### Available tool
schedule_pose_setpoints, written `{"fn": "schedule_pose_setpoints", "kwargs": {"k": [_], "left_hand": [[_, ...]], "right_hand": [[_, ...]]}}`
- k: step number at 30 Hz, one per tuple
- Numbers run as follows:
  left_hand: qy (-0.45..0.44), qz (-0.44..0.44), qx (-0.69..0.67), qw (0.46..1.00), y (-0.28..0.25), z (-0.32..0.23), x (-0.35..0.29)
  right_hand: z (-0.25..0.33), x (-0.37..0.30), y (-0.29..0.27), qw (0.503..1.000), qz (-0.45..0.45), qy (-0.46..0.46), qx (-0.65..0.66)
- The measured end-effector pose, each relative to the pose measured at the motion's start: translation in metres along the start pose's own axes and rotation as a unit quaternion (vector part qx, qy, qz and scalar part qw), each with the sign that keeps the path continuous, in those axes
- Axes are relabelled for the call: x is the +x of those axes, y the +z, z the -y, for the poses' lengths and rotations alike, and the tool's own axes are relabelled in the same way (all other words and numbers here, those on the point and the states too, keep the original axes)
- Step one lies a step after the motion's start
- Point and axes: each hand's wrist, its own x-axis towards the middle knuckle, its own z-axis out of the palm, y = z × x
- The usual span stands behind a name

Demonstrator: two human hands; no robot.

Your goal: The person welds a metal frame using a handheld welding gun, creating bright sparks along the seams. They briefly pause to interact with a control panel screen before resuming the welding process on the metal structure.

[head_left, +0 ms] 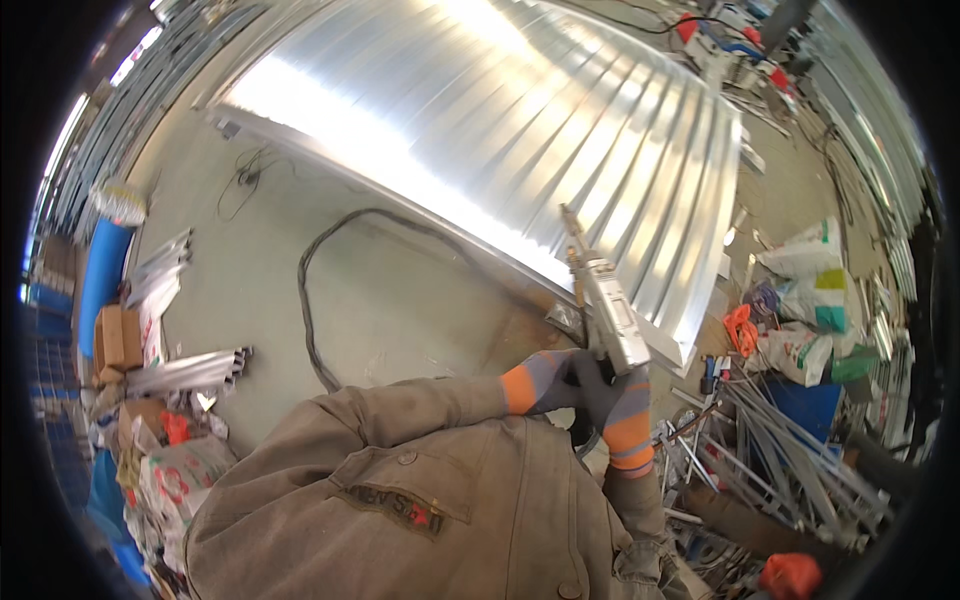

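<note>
Both my hands wear grey gloves with orange bands and come together around the rear of a silver gun-shaped tool (617, 312). My right hand (617, 395) is closed on its grip end, and my left hand (562, 372) is closed against it from the left side. Its narrow, brass-coloured front points away from me, over the near right part of a large ribbed metal panel (450, 130). Whether the tip touches the panel, I cannot tell. A thick dark cable (310, 290) loops across the floor to my left. The fingers are partly hidden by the tool.
Long metal strips (775, 460) lie heaped at the right, near plastic bags (800, 350) and an orange bag (740, 330). On the left are silver profiles (190, 372), a cardboard box (117, 337) and a blue roll (105, 270). Thin wires (250, 178) lie beside the panel.
</note>
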Motion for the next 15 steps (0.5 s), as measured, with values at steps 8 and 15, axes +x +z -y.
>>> {"fn": "schedule_pose_setpoints", "kwargs": {"k": [8, 15], "left_hand": [[-0.085, -0.044, 0.099, 0.990, -0.070, 0.010, 0.018], [-0.136, -0.539, -0.178, 0.812, -0.334, 0.134, -0.062]], "right_hand": [[-0.029, 0.090, -0.002, 0.999, 0.025, -0.019, -0.024], [-0.005, 0.144, -0.006, 0.993, 0.074, 0.092, 0.000]]}}
